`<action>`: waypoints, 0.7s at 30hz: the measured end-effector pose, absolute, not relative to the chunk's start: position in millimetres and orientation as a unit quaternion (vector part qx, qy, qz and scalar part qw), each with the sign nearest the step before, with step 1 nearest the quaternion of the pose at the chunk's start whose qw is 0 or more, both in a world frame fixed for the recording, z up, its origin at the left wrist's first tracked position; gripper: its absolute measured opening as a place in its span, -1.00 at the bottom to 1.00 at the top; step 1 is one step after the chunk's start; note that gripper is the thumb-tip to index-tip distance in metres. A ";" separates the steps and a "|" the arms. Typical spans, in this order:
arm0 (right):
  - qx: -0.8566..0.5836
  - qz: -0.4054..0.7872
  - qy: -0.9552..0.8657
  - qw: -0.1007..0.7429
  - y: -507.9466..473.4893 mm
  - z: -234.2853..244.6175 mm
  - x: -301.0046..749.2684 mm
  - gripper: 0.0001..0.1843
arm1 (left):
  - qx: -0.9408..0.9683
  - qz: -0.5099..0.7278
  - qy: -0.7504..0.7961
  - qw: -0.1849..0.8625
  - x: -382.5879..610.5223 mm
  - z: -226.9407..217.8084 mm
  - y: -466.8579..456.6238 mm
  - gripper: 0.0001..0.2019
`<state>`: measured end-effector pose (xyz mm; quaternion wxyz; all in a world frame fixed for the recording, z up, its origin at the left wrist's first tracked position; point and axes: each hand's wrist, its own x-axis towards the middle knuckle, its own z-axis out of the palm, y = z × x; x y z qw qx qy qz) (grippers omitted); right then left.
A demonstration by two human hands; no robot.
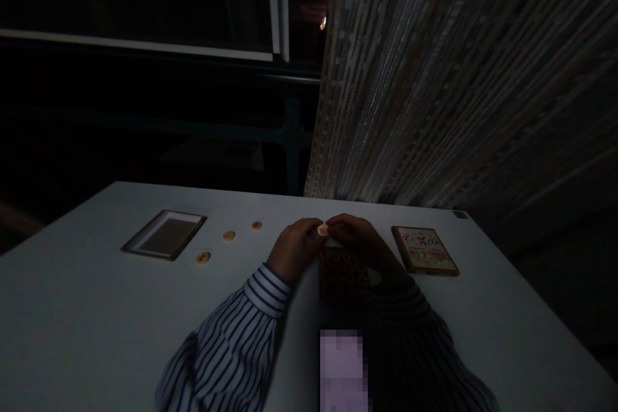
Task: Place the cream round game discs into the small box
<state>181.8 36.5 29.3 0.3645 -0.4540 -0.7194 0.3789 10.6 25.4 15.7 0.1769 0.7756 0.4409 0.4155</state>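
A round, pale Chinese chess piece (323,230) with a red character on it is pinched between the fingertips of both hands. My left hand (298,246) grips it from the left, and my right hand (362,237) closes on its right side. Just below them lies a dark box filled with round pieces (344,273), partly hidden by my right hand and deep in shadow. To the left on the white table (120,322), a red-marked chess piece (257,225), a blank-looking piece (228,235) and a dark-marked piece (203,258) lie apart from each other.
A shallow framed tray (167,236) lies at the left. On the right is a flat box lid (425,250) with Chinese characters. A blurred-out bright rectangle (342,367) sits at the near edge. Beyond the table hang a string curtain (386,77) and a dark window.
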 end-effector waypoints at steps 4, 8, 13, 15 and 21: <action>-0.433 0.384 -0.721 0.381 38.5 22.9 182.8 -0.76 | 0.778 0.403 0.445 0.187 12.0 15.8 23.6 -0.79; -0.415 0.396 -0.721 0.388 39.2 20.6 185.3 -0.79 | 0.772 0.406 0.442 0.209 11.2 17.8 22.8 -0.79; -0.411 0.361 -0.742 0.388 38.5 22.4 188.2 -0.83 | 0.729 0.425 0.448 0.296 9.3 17.8 24.2 -0.75; -0.403 0.351 -0.754 0.383 37.7 24.2 189.0 -0.83 | 0.704 0.431 0.455 0.334 8.6 16.8 25.6 -0.75; -0.378 0.333 -0.780 0.372 34.9 30.4 187.6 -0.84 | 0.645 0.448 0.464 0.410 9.2 18.1 27.1 -0.79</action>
